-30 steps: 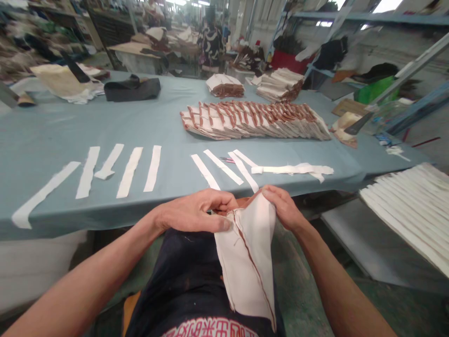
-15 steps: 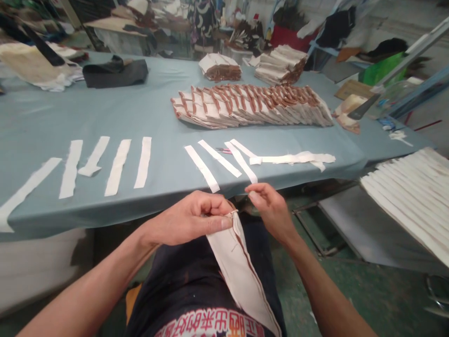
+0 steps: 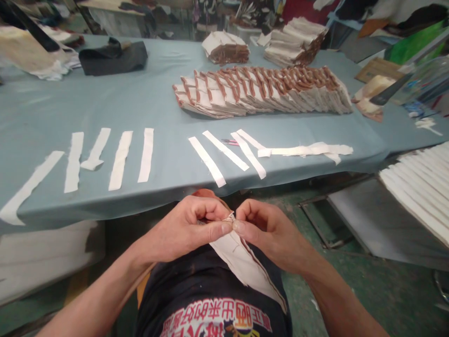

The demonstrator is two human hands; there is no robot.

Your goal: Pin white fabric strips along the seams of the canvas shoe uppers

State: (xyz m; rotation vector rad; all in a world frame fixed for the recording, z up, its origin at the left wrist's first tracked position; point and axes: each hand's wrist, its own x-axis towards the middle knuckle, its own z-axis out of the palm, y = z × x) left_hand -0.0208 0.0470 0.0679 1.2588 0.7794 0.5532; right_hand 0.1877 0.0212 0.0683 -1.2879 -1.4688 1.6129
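Head camera, lower centre of the frame: a bare left hand (image 3: pixel 198 227) and a bare right hand (image 3: pixel 270 229) pinch the upper end of a long, cream, brown-seamed fabric piece (image 3: pixel 242 263), seemingly light and limp (its seamed edge likely offers the firmest hold).

A white, brown-edged cloth piece (image 3: pixel 242 262) hangs aslant.

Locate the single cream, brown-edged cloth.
In the head view, lower centre, the left hand and right hand hold the cloth before the blue-covered table.
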